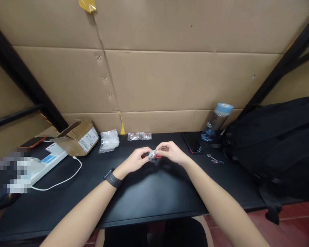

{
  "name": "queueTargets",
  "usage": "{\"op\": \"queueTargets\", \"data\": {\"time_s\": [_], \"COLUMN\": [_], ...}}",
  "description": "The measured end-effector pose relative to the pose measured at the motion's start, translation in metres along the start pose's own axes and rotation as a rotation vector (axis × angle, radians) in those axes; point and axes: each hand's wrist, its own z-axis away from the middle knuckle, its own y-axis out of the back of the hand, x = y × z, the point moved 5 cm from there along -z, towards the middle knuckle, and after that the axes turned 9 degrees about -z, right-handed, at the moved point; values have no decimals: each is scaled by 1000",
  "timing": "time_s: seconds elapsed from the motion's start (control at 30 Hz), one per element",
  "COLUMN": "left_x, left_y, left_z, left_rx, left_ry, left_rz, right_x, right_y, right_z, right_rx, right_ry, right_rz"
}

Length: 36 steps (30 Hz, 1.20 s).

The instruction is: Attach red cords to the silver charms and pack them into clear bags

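Observation:
A small round grey-and-clear object (152, 156) is held up over the black table, its exact kind too small to make out. My left hand (137, 160) grips its left side between thumb and fingers, and a bit of red shows there. On the other side my right hand (170, 152) pinches it near a red loop (157, 156). Behind my hands lie two small clear packets (139, 136), each with a round item and a red spot inside. A clear plastic bag (109, 140) rests to their left.
An opened cardboard box (78, 139), a white power strip (48, 166) and a white cable (72, 176) occupy the left. Rightward are a dark phone (192, 142), a keychain (215, 160), a blue-lidded bottle (216, 121) and a black backpack (278, 147). Cardboard walls the back.

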Motion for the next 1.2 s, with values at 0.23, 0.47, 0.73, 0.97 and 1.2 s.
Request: {"op": "queueTargets", "data": {"time_s": [0.23,0.47,0.73,0.97,1.2], "left_x": [-12,-32,-30,-31,-33], "left_y": [23,36,36,38,39], "left_z": [4,9,10,10,10], "left_rx": [84,-12,-26,-38,-47], "left_ry": [25,44,32,29,15], "left_rz": [-591,-757,-735,-710,-703], "right_x": [-14,-6,18,19,18], "right_y": [20,108,128,109,99], "right_z": [9,19,13,9,8], "right_rx": [-116,257,296,111,82], "right_ry": [-93,-228,-191,-181,-216], "right_rz": [-6,307,767,773,795]}}
